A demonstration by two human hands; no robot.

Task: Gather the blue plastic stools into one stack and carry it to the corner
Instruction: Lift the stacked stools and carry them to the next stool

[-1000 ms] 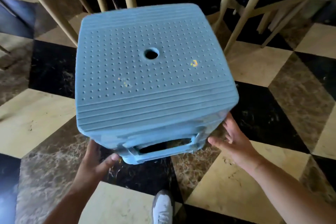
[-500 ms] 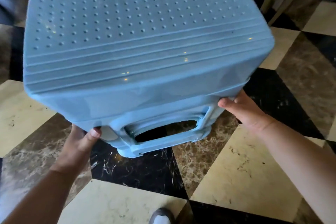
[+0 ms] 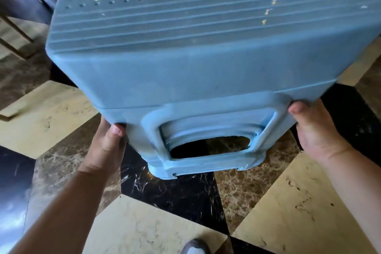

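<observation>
1. Head view: you are holding the blue stool stack [image 3: 206, 57] up off the checkered floor [image 3: 299, 212], and it is filling most of the frame, its studded and ribbed seat tilting toward you.
2. Your left hand [image 3: 107, 146] is gripping the stack at its lower left corner, thumb pressing on the near face and the other fingers hiding behind the side wall.
3. Your right hand [image 3: 317, 134] is gripping the stack at its lower right corner, thumb lying on the near edge and fingers going out of sight behind it.
4. Nested rims are showing inside the rectangular opening low on the stack's near face; the number of stools cannot be told.
5. A shoe tip [image 3: 194, 247] is showing below the stack at the bottom edge of the frame.
6. Blurred wooden furniture legs [image 3: 16, 33] are standing to the left of the stack.
</observation>
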